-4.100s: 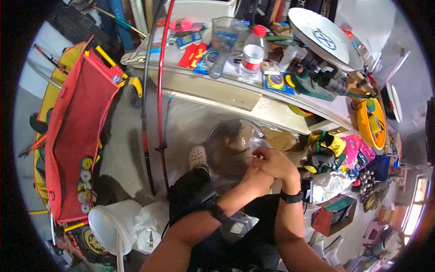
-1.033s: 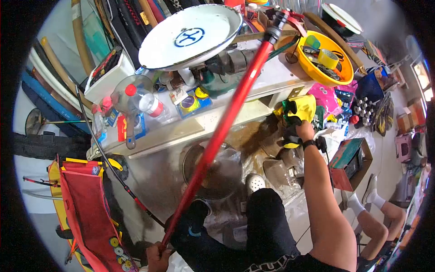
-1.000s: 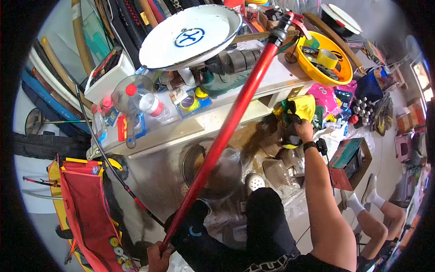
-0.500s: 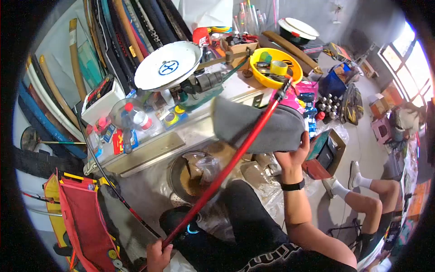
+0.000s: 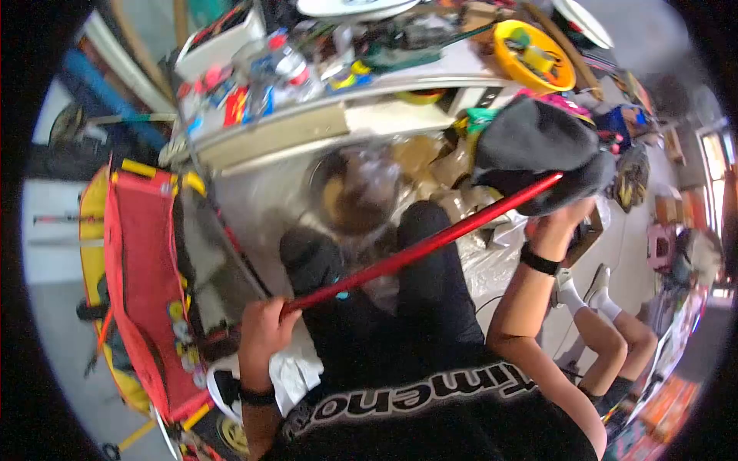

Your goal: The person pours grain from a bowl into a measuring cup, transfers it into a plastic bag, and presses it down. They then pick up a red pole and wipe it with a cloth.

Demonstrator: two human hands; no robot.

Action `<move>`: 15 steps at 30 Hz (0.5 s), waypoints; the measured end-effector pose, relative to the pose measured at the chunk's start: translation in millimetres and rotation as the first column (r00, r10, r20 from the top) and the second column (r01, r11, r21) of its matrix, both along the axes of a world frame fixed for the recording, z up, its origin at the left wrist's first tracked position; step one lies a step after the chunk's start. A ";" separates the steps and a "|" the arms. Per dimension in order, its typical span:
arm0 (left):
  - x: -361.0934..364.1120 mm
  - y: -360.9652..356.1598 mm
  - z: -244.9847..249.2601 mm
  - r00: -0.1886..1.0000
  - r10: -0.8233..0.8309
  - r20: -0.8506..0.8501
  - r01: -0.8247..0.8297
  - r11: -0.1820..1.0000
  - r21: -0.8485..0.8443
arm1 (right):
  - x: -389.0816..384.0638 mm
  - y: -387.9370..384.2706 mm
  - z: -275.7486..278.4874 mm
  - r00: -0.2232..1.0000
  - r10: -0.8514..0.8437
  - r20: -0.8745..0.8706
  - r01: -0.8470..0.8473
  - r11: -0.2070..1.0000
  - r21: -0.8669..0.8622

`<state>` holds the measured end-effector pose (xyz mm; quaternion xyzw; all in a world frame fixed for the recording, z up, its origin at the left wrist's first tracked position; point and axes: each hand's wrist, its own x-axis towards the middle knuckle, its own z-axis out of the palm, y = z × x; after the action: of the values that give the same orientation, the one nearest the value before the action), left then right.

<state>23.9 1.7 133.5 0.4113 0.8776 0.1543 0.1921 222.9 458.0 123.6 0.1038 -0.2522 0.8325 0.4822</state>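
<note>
A glossy red pole, probably a fishing rod, slants across my lap from lower left to upper right. My left hand is closed around its lower end. Toward the far end, my right hand is closed on a dark grey cloth, which bunches around the pole and hides its tip. The right fingers are mostly behind the cloth. A thinner black-and-red rod runs up and leftward from beside my left hand.
Beyond my knees stands a round metal pot with plastic in it. A cluttered workbench crosses the far side, bearing a yellow basin. A long red bag lies at left. Another person's legs are at right.
The view has tipped downward. The pole lies flatter, and my right hand and the cloth have shifted right, with the cloth now covering the pole's far end. My left hand still grips the lower end.
</note>
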 end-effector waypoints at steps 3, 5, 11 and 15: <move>2.2 -2.5 -1.8 0.999 0.005 0.038 -0.007 0.999 0.048 | 35.0 19.5 -9.0 0.965 -0.093 0.246 0.095 0.995 0.003; 6.8 2.1 5.1 0.994 0.020 0.105 -0.022 1.000 0.020 | 47.8 15.5 -9.3 0.899 -0.270 0.345 0.267 0.962 0.056; 3.8 14.8 5.8 0.979 -0.078 0.191 0.087 0.996 -0.036 | 77.1 26.7 -12.3 0.974 0.013 0.225 0.017 0.992 -0.129; 1.0 21.2 10.1 0.973 -0.125 0.194 0.129 0.992 -0.011 | 83.6 22.2 -6.3 0.964 0.075 0.254 -0.060 0.996 -0.065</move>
<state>24.9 22.9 143.5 0.4474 0.8285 0.1704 0.2907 306.6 480.2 117.3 -0.0096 -0.2849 0.8617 0.4197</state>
